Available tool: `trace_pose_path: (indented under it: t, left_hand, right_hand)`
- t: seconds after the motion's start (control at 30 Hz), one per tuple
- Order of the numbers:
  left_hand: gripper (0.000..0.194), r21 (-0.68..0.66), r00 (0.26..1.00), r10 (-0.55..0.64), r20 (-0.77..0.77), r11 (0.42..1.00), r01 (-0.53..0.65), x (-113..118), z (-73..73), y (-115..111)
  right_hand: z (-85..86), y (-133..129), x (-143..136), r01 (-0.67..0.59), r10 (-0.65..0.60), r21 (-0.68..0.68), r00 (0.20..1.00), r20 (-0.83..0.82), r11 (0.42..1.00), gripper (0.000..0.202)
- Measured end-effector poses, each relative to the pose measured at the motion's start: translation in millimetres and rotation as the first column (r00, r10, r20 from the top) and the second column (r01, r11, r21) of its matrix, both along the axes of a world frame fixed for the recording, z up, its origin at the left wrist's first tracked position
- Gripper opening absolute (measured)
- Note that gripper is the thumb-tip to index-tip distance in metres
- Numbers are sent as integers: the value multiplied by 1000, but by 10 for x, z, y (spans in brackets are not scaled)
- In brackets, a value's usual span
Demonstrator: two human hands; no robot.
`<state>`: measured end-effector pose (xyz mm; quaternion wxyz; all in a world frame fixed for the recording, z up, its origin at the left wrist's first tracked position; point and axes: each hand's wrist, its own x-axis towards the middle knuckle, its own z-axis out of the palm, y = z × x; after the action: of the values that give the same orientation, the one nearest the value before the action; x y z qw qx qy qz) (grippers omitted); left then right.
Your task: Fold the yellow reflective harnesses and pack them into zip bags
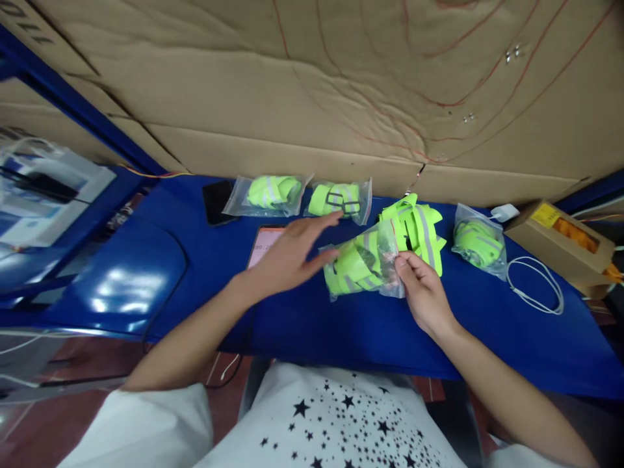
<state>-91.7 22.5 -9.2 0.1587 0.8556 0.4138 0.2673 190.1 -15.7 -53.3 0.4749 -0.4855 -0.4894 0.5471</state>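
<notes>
My right hand (423, 286) pinches the top edge of a clear plastic bag (361, 260) with a folded neon-yellow reflective strap inside. To the left of that bag, my left hand (297, 250) is open, thumb and fingers apart, its thumb tip close to the bag's left end. Directly behind the bag lies a loose pile of neon-yellow reflective straps (420, 227) with grey stripes. Two more bagged straps rest along the back: one bag (270, 195) at left and one with black buckles showing (338, 199). Another bagged strap (480, 242) lies at right.
A lit phone (263, 244) lies partly under my left hand, near a dark phone (218, 201). At right are a white cable (536, 286), a white charger (505, 212) and an open cardboard box (565, 244). Cardboard (292, 97) walls the blue table's (312, 331) back.
</notes>
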Motion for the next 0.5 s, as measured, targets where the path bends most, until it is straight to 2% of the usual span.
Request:
trace_pose_path:
  t: [0.07,0.13,0.23,0.3,0.4,0.5]
  left_hand:
    - [37,52,985,168,25,984,-170,-293,133,145]
    - [33,122,940,342,-13,933,-338,-596,189,287]
    - [34,174,850,524,-51,843,-509,-971,100,457]
    - [36,162,811,584,-39,804,-572,-1142,-22,529]
    - [36,129,791,612,-24,786,-604,-1283,-182,579]
    - [40,105,786,618,20,780,-617,-1291,-259,580]
  right_hand:
    - [26,15,-19,9,-11,-38,998,-64,999,31]
    - [79,42,-42,19,-28,-61,989,-146,998,32]
    - [196,179,-131,12,-16,-25,984,-180,1000,32]
    - [281,388,-279,-22,25,20,985,-171,1000,31]
    - [359,858,-706,-58,77,80,963,-257,995,31]
    - [303,1295,-1224,-30,56,88,950,-308,996,33]
